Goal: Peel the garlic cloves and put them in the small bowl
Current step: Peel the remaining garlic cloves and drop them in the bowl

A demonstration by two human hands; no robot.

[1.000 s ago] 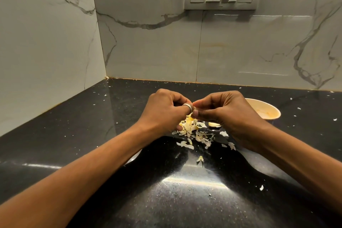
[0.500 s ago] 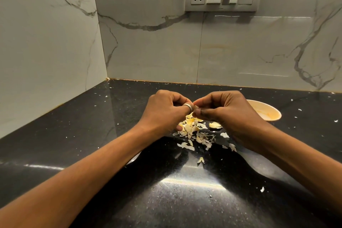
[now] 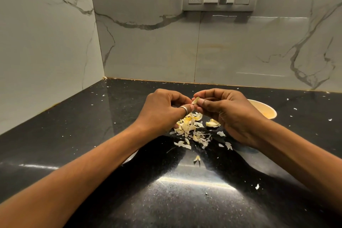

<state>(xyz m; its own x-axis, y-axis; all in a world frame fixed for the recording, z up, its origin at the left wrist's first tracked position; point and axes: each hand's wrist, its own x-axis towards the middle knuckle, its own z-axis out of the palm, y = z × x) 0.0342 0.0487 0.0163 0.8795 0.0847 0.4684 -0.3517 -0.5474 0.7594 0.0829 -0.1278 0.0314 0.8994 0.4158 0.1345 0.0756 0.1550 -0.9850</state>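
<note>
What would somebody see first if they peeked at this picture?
Most likely the left hand and right hand meeting in the middle, pinching a small pale garlic clove between their fingertips. Right under them, a heap of papery yellow-white garlic skins litters the shiny black stone counter. A small cream round bowl sits just beyond the right hand.

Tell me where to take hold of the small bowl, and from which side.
Take the small bowl by its rim on the far right, probably coming from above and the right. It stands upright with its mouth open, and the right hand, pinching a garlic clove, hides its near left side.
</note>
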